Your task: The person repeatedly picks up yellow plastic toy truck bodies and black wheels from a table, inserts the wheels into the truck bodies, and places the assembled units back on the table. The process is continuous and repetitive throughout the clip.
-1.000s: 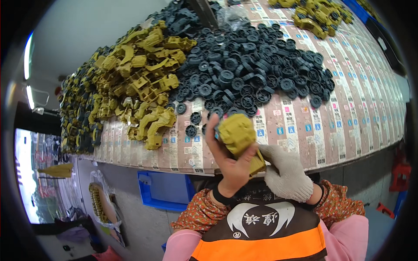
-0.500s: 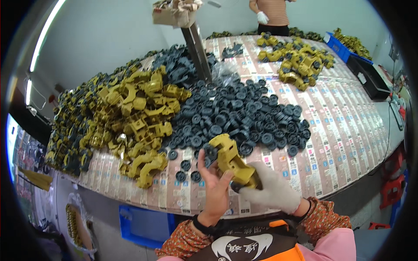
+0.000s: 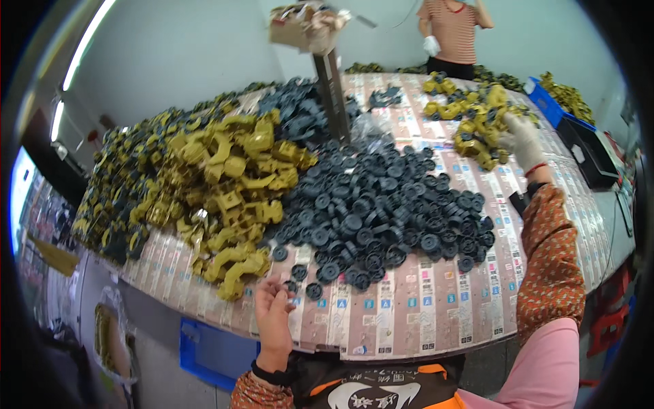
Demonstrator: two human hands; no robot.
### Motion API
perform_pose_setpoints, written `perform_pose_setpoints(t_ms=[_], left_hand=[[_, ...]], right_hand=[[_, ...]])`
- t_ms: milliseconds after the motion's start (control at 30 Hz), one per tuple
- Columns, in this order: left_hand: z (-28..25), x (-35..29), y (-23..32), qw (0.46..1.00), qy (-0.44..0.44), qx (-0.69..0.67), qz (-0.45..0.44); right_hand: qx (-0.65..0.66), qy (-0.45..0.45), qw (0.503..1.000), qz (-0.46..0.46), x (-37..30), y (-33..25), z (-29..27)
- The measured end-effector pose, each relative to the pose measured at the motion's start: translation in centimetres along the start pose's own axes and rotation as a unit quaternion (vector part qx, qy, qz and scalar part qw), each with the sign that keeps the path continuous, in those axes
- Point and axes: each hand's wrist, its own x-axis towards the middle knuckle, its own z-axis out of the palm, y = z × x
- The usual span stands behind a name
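Note:
My bare left hand (image 3: 274,317) is at the table's near edge, its fingers loosely bent and apart. Its fingertips are beside a small dark toy wheel (image 3: 291,286), partly hidden by them. More loose wheels (image 3: 314,291) lie just to its right. My gloved right hand (image 3: 523,140) is stretched far out over a heap of yellow toy car bodies fitted with dark wheels (image 3: 475,140). A blurred yellow car body (image 3: 497,96) is at its fingertips. Motion smears those fingers, so I cannot tell if they still grip it.
A big heap of dark wheels (image 3: 381,204) covers the middle of the table (image 3: 436,317). Yellow car bodies (image 3: 231,177) are piled to its left. A post (image 3: 332,99) carries a cardboard box (image 3: 306,31). Blue (image 3: 545,102) and black (image 3: 589,153) bins stand right; another person (image 3: 455,34) stands behind.
My right hand has moved from in front of me to the far right heap, carrying the yellow car body away. My left hand has let go of that body and shifted left toward the loose wheels.

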Motion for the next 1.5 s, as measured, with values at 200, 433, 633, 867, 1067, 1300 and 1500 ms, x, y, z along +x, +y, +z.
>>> perform_pose_setpoints(t_ms=[200,433,633,867,1067,1300,1500], left_hand=[[-3.2,2.6,0.6,0.995,0.026,0.064,0.069],[-2.0,11.3,3.0,0.935,-0.033,0.286,0.209],[-0.5,19.5,2.8,0.536,0.014,0.732,0.420],[0.3,21.4,5.1,0.463,-0.058,0.824,0.321],[0.3,19.0,8.9,0.763,-0.136,0.497,0.390],[1.5,15.2,11.5,0.953,-0.195,0.053,0.225],[1.4,10.7,10.6,0.979,-0.175,-0.078,0.074]], right_hand=[[0.013,-0.105,0.989,0.104,-5.1,-1.0,3.2],[-0.209,-0.244,0.947,0.013,-21.4,-4.9,9.1],[-0.241,-0.321,0.912,-0.086,-28.8,-8.3,10.1],[-0.273,-0.337,0.899,-0.060,-31.5,-8.2,7.4],[-0.261,-0.310,0.913,-0.045,-31.9,-6.7,6.3],[-0.243,-0.302,0.919,-0.068,-32.2,-7.2,8.0],[-0.266,-0.240,0.933,-0.035,-32.6,-6.9,6.1]])
